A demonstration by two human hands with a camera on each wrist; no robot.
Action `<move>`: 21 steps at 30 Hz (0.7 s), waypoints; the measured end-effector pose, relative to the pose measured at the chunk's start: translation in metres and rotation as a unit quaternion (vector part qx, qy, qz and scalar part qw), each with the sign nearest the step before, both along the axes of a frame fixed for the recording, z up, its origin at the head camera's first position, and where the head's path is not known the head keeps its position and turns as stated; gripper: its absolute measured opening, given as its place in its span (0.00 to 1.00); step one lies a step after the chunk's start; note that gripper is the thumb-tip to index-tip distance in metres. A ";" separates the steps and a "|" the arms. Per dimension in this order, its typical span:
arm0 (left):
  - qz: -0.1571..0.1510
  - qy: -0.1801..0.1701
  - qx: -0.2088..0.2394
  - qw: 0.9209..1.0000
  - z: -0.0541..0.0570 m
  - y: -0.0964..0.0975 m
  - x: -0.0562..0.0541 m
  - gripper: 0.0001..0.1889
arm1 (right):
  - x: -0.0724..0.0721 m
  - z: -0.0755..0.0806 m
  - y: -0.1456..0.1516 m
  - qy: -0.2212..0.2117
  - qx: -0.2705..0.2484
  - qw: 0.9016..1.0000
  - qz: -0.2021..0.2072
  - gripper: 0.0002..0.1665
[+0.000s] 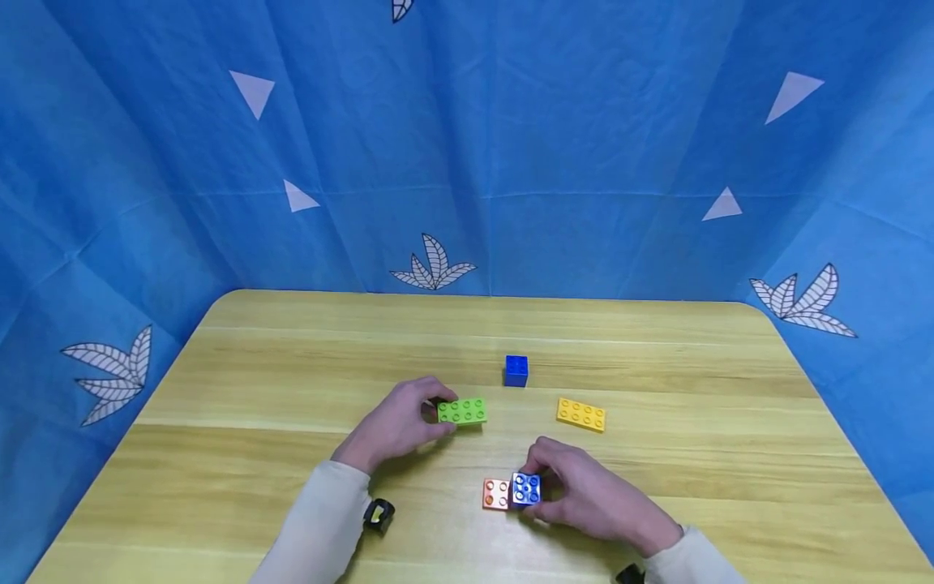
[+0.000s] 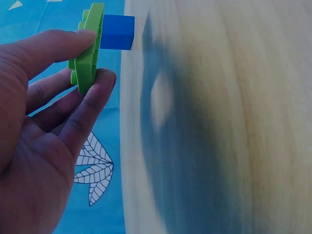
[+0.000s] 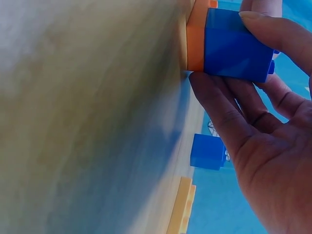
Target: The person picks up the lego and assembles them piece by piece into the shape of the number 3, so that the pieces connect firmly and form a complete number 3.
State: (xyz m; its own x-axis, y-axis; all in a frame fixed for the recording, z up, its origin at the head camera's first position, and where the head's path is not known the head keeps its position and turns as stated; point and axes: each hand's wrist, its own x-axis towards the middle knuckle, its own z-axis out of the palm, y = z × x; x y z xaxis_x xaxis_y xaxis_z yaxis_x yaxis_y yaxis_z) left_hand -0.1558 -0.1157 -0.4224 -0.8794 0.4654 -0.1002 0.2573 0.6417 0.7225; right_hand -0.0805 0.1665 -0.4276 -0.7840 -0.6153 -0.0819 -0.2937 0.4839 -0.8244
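Note:
A flat lime-green building brick (image 1: 467, 411) with two rows of studs is pinched at its left end by my left hand (image 1: 397, 423). In the left wrist view the thumb and fingers are on either side of the green brick (image 2: 88, 66), over a shadow on the table. My right hand (image 1: 594, 491) grips a square blue brick (image 1: 526, 489) between thumb and fingers. That blue brick (image 3: 236, 53) sits on the right part of a flat orange brick (image 1: 496, 495), whose left studs show. A fingertip is right at the orange brick's edge (image 3: 196, 41) in the right wrist view.
Behind the hands a second blue brick (image 1: 516, 373) stands upright on the wooden table (image 1: 292, 365). A flat yellow brick (image 1: 581, 414) lies to the right of the green one. A blue printed curtain (image 1: 569, 162) hangs beyond the table's back edge.

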 end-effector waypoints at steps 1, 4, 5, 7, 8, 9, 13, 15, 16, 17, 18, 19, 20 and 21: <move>-0.001 -0.001 0.002 1.000 0.001 0.000 0.001 0.21 | 0.000 -0.001 0.000 -0.001 -0.001 1.000 0.000 0.16; -0.006 -0.004 0.009 1.000 0.003 -0.001 0.004 0.20 | -0.001 -0.002 0.000 0.000 0.004 1.000 0.000 0.16; -0.008 -0.005 0.013 1.000 0.004 -0.001 0.005 0.20 | -0.001 -0.002 -0.001 0.000 0.006 1.000 -0.001 0.16; -0.011 -0.011 0.019 1.000 0.006 -0.001 0.007 0.20 | -0.001 -0.002 -0.001 0.000 0.007 1.000 -0.001 0.16; -0.011 -0.012 0.020 1.000 0.006 -0.001 0.007 0.20 | -0.001 -0.002 -0.001 0.000 0.007 1.000 -0.001 0.16; -0.012 -0.013 0.021 1.000 0.006 -0.001 0.008 0.20 | -0.001 -0.002 -0.001 -0.001 0.005 1.000 -0.001 0.16; -0.012 -0.010 0.020 1.000 0.009 -0.001 0.010 0.21 | -0.001 -0.002 -0.001 -0.004 0.005 1.000 -0.001 0.16; -0.016 -0.004 0.023 1.000 0.013 -0.001 0.012 0.20 | -0.002 -0.002 -0.001 -0.001 0.011 1.000 -0.001 0.16; -0.018 0.000 0.025 1.000 0.015 -0.001 0.012 0.20 | -0.002 -0.001 -0.001 0.000 0.014 1.000 -0.002 0.16; -0.021 0.003 0.028 0.999 0.017 -0.001 0.013 0.20 | -0.002 -0.001 -0.001 0.003 0.017 1.000 -0.002 0.16; -0.025 0.007 0.032 0.999 0.019 -0.001 0.014 0.20 | -0.002 -0.001 -0.001 0.004 0.019 1.000 -0.003 0.16; -0.028 0.009 0.035 0.999 0.020 -0.001 0.014 0.20 | -0.002 -0.001 -0.001 0.003 0.018 1.000 -0.003 0.16; -0.032 0.013 0.037 0.999 0.021 -0.001 0.015 0.20 | -0.002 -0.001 -0.002 0.004 0.018 1.000 -0.002 0.16; -0.034 0.015 0.040 0.999 0.022 -0.001 0.015 0.20 | -0.001 0.000 -0.002 0.004 0.017 1.000 -0.002 0.16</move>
State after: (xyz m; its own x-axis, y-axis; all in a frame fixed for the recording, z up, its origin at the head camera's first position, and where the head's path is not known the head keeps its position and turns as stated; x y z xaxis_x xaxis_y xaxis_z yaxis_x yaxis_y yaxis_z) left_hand -0.1403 -0.1168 -0.4004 -0.8480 0.5289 -0.0342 0.3200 0.5624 0.7625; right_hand -0.0819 0.1649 -0.4279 -0.7874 -0.6088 -0.0971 -0.2973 0.5129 -0.8053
